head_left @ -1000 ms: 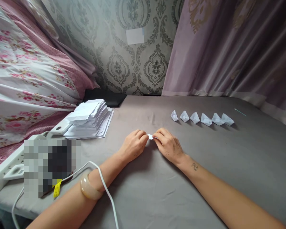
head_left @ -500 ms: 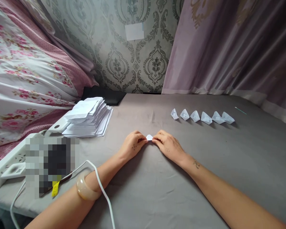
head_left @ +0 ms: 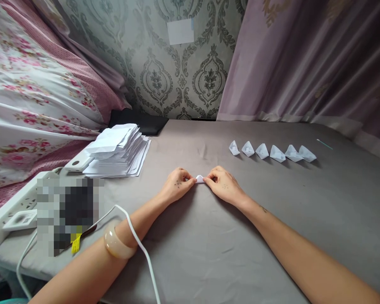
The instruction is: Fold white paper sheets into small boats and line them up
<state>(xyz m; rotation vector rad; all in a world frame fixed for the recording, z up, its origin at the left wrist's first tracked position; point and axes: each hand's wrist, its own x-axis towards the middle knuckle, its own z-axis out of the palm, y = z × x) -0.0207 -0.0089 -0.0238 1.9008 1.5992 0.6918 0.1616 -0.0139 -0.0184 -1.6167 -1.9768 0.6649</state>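
Between my two hands is a small folded white paper, held low over the grey cloth. My left hand pinches its left end between thumb and fingers. At its right end, my right hand grips it in the same way. The fingertips hide both ends of the paper, and only the peaked middle shows. Beyond my right hand, several folded white paper boats stand in a row on the cloth.
A tall stack of white paper sheets lies at the left, before a black flat item. Nearer are a power strip and a blurred-out object. A white cable crosses my left forearm. A thin green stick lies far right.
The paper's visible middle looks narrower and more pointed, and my fingers have shifted slightly on it. The whole view has tilted a little.
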